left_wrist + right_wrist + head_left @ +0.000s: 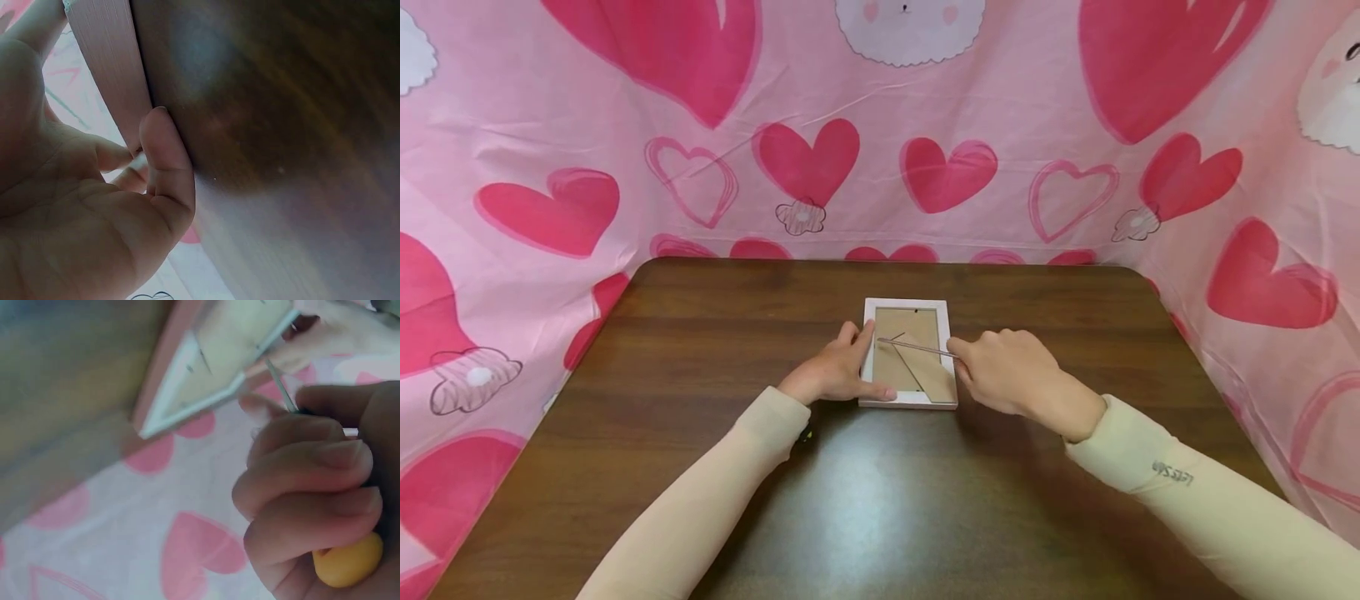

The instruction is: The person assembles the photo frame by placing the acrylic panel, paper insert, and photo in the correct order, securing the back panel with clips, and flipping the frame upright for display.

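A white picture frame [944, 321] lies with its back up on the table, showing a brown backing board [902, 325] with a fold-out stand leg [929, 372] and small dark tabs. My left hand [835, 367] holds the frame at its left side, thumb at the near left corner. The right hand [1011, 371] grips a screwdriver by its handle; a yellow handle end [349, 561] shows below the curled fingers in the right wrist view. Its thin metal shaft [917, 346] crosses over the board, tip at the frame's left inner edge. Whether the tip touches, I cannot tell.
The dark brown wooden table [715, 333] extends around the frame, with rounded far corners. A pink cloth [880, 108] printed with hearts hangs behind the table and along both sides.
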Demonstrator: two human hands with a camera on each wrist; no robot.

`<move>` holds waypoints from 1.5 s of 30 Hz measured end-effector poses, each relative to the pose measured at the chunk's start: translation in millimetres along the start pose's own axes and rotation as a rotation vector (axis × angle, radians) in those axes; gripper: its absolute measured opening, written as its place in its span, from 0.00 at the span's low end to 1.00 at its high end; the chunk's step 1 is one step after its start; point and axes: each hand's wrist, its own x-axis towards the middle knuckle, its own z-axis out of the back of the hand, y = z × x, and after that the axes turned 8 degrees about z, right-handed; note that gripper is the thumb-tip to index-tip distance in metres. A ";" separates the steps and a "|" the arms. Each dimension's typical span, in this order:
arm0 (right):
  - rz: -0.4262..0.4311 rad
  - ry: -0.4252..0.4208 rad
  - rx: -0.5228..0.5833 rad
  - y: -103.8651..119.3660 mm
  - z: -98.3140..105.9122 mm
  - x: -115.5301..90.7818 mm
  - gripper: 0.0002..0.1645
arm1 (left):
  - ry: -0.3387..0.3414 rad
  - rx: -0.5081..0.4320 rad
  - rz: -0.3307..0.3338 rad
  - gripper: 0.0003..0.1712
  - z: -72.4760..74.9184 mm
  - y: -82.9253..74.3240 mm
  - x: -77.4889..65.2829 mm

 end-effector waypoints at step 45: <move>0.108 0.264 -0.285 13.9 60.3 67.8 0.13 | -0.032 0.009 -0.033 0.74 4.2 -4.4 -9.2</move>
